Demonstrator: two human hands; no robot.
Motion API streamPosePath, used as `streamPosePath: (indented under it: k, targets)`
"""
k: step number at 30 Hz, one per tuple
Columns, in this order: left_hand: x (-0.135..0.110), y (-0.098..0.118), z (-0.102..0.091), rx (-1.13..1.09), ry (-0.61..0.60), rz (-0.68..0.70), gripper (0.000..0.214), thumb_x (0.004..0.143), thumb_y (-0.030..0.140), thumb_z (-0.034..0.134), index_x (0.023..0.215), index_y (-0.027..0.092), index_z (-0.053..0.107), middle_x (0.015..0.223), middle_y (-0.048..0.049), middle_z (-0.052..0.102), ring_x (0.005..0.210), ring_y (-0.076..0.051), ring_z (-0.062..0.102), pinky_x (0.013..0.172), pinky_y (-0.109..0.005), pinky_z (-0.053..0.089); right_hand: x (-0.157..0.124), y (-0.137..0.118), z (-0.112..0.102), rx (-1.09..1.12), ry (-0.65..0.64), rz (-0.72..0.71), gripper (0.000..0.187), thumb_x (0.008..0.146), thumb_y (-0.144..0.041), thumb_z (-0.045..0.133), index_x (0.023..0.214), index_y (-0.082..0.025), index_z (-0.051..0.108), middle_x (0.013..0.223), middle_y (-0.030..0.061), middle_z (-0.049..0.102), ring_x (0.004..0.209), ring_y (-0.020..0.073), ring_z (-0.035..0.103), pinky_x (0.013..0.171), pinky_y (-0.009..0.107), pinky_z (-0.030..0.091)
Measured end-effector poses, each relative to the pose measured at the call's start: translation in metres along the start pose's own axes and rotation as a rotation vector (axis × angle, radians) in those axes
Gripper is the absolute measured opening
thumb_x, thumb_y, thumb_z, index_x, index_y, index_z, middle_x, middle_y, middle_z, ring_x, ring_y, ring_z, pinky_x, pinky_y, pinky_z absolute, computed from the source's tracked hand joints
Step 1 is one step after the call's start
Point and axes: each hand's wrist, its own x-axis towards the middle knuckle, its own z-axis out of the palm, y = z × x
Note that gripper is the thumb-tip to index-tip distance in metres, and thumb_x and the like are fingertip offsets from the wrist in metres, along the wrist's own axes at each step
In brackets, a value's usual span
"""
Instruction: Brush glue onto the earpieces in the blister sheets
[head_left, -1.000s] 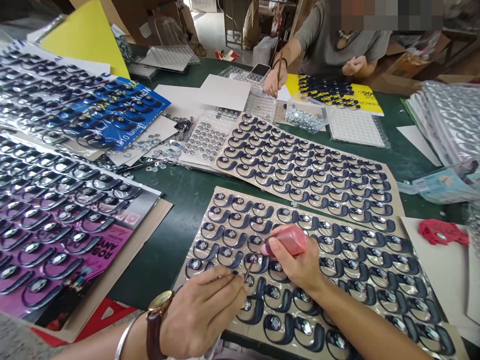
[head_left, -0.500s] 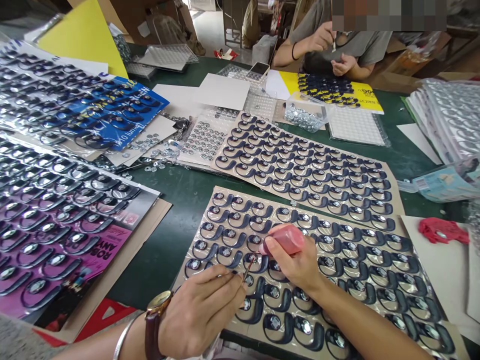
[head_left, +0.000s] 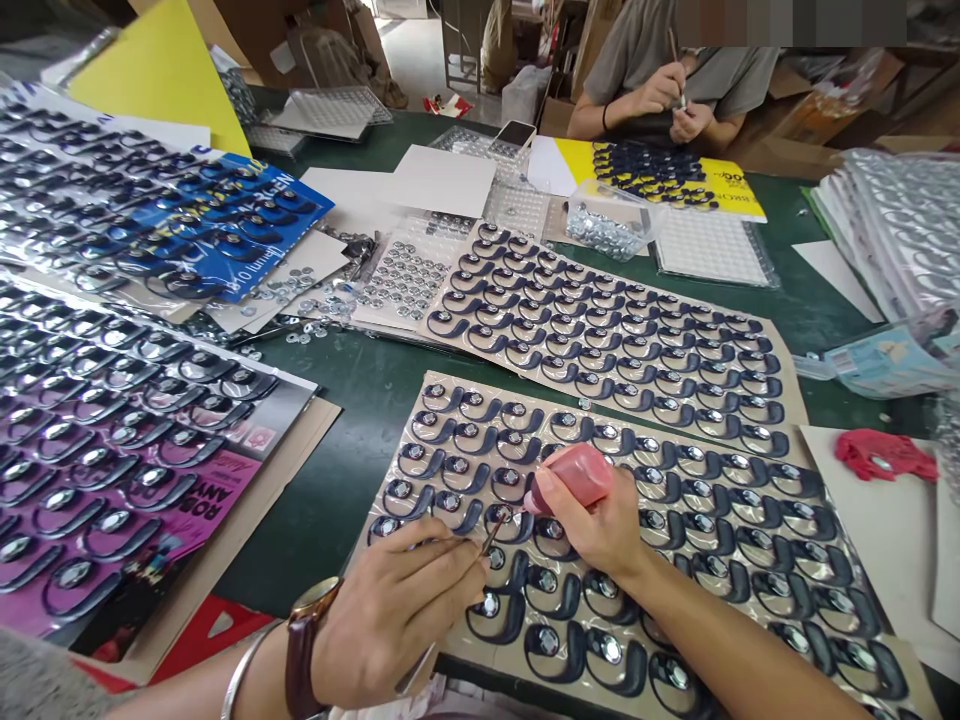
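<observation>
My left hand, with a brown-strapped watch and a metal bangle at the wrist, pinches a thin stick whose tip touches a dark ear-hook piece. My right hand grips a small pink squeeze bottle, nozzle pointing left at the same spot. Both hover over the near cardboard sheet, which carries rows of dark ear-hook pieces with shiny round centres.
A second sheet of ear-hooks lies behind, more on posters at the left. Loose shiny discs, white cards, a clear box of discs, stacked blister trays and a red scrap surround. Across the table another person works with both hands raised.
My hands have barely moved; stick and bottle stay at the same ear-hook. The person opposite lifted a hand from the table and now holds a small tool with both hands near the chest.
</observation>
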Motion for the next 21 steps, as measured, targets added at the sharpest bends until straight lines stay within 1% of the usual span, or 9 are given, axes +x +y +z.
streamPosePath:
  k: [4, 7, 12, 16, 18, 21]
  targets:
    - [0.001, -0.002, -0.002, -0.052, 0.012, -0.032, 0.034, 0.081, 0.005, 0.042, 0.112, 0.005, 0.058, 0.109, -0.014, 0.067, 0.096, -0.021, 0.064, 0.091, -0.039, 0.049, -0.001, 0.002, 0.0, -0.012, -0.041, 0.019, 0.008, 0.084, -0.027, 0.062, 0.08, -0.02, 0.062, 0.062, -0.0012, 0.07, 0.054, 0.015, 0.066, 0.056, 0.025, 0.053]
    - [0.003, -0.004, -0.004, -0.128, 0.035, -0.082, 0.037, 0.079, 0.002, 0.044, 0.113, 0.008, 0.057, 0.107, -0.014, 0.068, 0.094, -0.019, 0.065, 0.089, -0.037, 0.049, -0.002, 0.002, 0.0, -0.039, -0.044, -0.001, 0.007, 0.083, -0.027, 0.063, 0.081, -0.021, 0.062, 0.063, -0.0012, 0.07, 0.054, 0.0148, 0.066, 0.055, 0.025, 0.052]
    - [0.006, -0.008, -0.004, -0.29, 0.104, -0.213, 0.034, 0.083, -0.001, 0.047, 0.113, 0.012, 0.058, 0.105, -0.0124, 0.069, 0.092, -0.017, 0.066, 0.086, -0.036, 0.05, -0.002, 0.001, 0.003, -0.023, -0.092, -0.09, 0.008, 0.084, -0.027, 0.061, 0.086, -0.02, 0.061, 0.069, 0.0002, 0.07, 0.057, 0.0149, 0.066, 0.056, 0.025, 0.054]
    - [0.008, -0.008, -0.003, -0.325, 0.166, -0.278, 0.029, 0.085, 0.001, 0.052, 0.109, 0.013, 0.061, 0.1, -0.0101, 0.07, 0.086, -0.016, 0.067, 0.084, -0.034, 0.049, -0.002, 0.0, 0.003, -0.035, -0.09, -0.153, 0.012, 0.081, -0.029, 0.066, 0.086, -0.019, 0.062, 0.072, 0.0018, 0.069, 0.056, 0.0145, 0.065, 0.055, 0.025, 0.053]
    - [0.008, -0.008, -0.002, -0.311, 0.168, -0.282, 0.027, 0.085, 0.002, 0.053, 0.109, 0.014, 0.061, 0.098, -0.0094, 0.07, 0.084, -0.016, 0.067, 0.083, -0.034, 0.049, 0.0, -0.003, -0.002, -0.011, -0.131, -0.106, 0.016, 0.08, -0.033, 0.067, 0.086, -0.019, 0.062, 0.073, 0.0021, 0.069, 0.059, 0.015, 0.065, 0.057, 0.026, 0.053]
    - [0.007, -0.006, 0.0, -0.272, 0.173, -0.245, 0.029, 0.085, 0.002, 0.053, 0.109, 0.014, 0.061, 0.098, -0.0089, 0.07, 0.084, -0.016, 0.067, 0.082, -0.033, 0.05, 0.008, -0.013, -0.017, 0.066, -0.252, 0.039, 0.024, 0.082, -0.044, 0.062, 0.084, -0.02, 0.061, 0.071, 0.0014, 0.066, 0.061, 0.0159, 0.064, 0.058, 0.028, 0.053]
